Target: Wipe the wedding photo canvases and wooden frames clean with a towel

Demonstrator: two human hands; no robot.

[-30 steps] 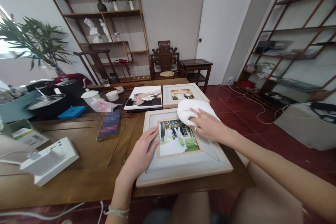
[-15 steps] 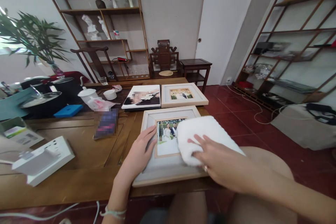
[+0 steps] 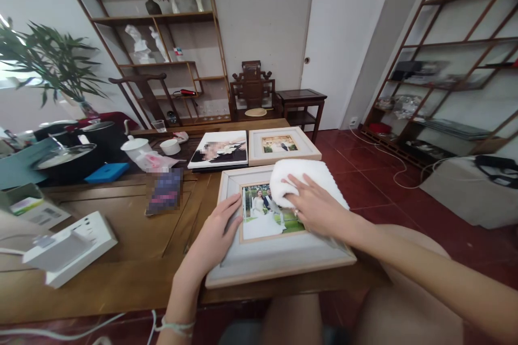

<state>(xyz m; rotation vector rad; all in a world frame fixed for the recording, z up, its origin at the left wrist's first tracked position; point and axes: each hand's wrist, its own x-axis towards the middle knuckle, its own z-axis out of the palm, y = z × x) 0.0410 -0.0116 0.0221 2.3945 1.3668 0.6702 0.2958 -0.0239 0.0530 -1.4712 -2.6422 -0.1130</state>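
Tabletop (image 3: 137, 277): brown wood, frame (image 3: 263, 221) flat at its near right corner.
Left hand (image 3: 216, 232): loosely open along the frame's left edge.
Right hand (image 3: 318, 207): holding a cloth (image 3: 319, 171) against the frame.
Toward far right corner: second frame (image 3: 283, 145), photo panel (image 3: 218, 150).

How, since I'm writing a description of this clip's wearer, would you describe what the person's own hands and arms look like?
Both the left hand and the right hand are ungloved, and the forearms show no sleeves. A pale, thin band circles the left wrist. What looks like a small ring sits on a right-hand finger. No cables or markings are visible on either arm.
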